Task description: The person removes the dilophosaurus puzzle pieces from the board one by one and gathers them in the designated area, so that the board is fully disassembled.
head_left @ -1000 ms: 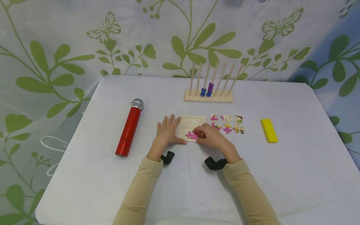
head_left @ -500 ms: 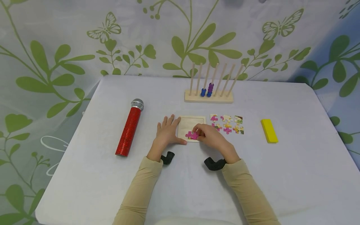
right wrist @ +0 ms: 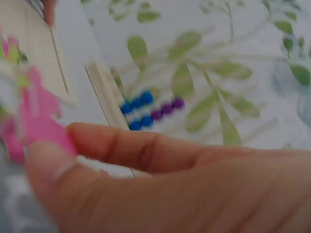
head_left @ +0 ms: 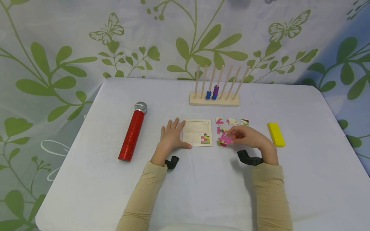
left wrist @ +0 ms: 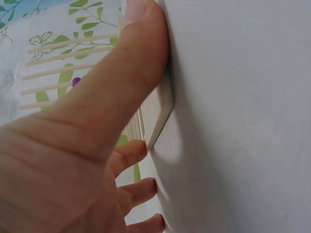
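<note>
My left hand [head_left: 172,134] lies with fingers spread at the left side of a square wooden puzzle tray [head_left: 192,130], thumb along its near edge. In the left wrist view, its thumb [left wrist: 131,73] and fingertips meet the tray's border. One pink and green jigsaw piece [head_left: 205,139] sits in the tray's near right corner. Right of the tray, my right hand [head_left: 251,138] pinches a pink jigsaw piece [head_left: 224,139] between thumb and finger, over the loose pieces. The right wrist view shows this pink piece [right wrist: 43,119] blurred at the fingertips.
Several loose jigsaw pieces [head_left: 219,121] lie right of the tray, partly hidden by the right hand. Behind stands a wooden peg rack [head_left: 214,102] with blue and purple beads. A red microphone [head_left: 133,134] lies at left, a yellow block [head_left: 276,134] at right.
My right hand has moved right, lifting the pink piece away from the tray to the loose pieces. The corner piece now shows in the tray. My left hand stays put.
</note>
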Tool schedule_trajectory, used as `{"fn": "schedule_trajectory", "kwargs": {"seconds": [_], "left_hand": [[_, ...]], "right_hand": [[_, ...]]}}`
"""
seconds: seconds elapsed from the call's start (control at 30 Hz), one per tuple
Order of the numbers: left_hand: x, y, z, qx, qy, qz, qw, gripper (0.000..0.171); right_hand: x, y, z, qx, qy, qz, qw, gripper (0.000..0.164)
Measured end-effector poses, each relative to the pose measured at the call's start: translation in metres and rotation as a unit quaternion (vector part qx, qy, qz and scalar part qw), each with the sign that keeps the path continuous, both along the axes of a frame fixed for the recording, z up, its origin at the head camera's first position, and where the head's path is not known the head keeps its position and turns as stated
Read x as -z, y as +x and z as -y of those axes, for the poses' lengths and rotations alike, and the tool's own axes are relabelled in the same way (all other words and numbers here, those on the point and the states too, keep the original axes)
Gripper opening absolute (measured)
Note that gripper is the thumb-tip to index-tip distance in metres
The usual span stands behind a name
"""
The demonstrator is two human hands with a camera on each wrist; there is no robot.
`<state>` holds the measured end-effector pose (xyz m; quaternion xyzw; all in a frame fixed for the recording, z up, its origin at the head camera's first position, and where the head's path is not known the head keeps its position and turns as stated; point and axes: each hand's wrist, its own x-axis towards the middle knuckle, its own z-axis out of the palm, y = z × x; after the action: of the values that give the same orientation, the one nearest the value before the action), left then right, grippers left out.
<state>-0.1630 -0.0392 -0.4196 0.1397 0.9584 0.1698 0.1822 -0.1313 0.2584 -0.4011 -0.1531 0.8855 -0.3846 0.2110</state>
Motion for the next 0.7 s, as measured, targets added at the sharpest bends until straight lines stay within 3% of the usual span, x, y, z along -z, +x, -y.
{"fn": "schedule_trajectory", "kwargs": {"seconds": [0.17, 0.33, 0.5, 0.7], "left_hand": [[0.0, 0.0, 0.0, -0.002, -0.004, 0.0, 1.0, 0.108], [-0.001, 0.0, 0.0, -0.004, -0.003, 0.003, 1.0, 0.107], [-0.001, 0.001, -0.001, -0.005, -0.001, 0.007, 1.0, 0.107], [-0.004, 0.001, -0.001, -0.004, 0.0, 0.007, 1.0, 0.107]], "right_hand": [[0.0, 0.007, -0.025, 0.002, 0.008, 0.056, 0.998, 0.024], [-0.002, 0.008, -0.025, 0.022, 0.024, 0.042, 0.999, 0.026], [-0.003, 0.001, -0.003, 0.049, 0.061, -0.017, 0.997, 0.025], [0.005, -0.007, 0.05, 0.016, 0.04, -0.035, 0.998, 0.04]]}}
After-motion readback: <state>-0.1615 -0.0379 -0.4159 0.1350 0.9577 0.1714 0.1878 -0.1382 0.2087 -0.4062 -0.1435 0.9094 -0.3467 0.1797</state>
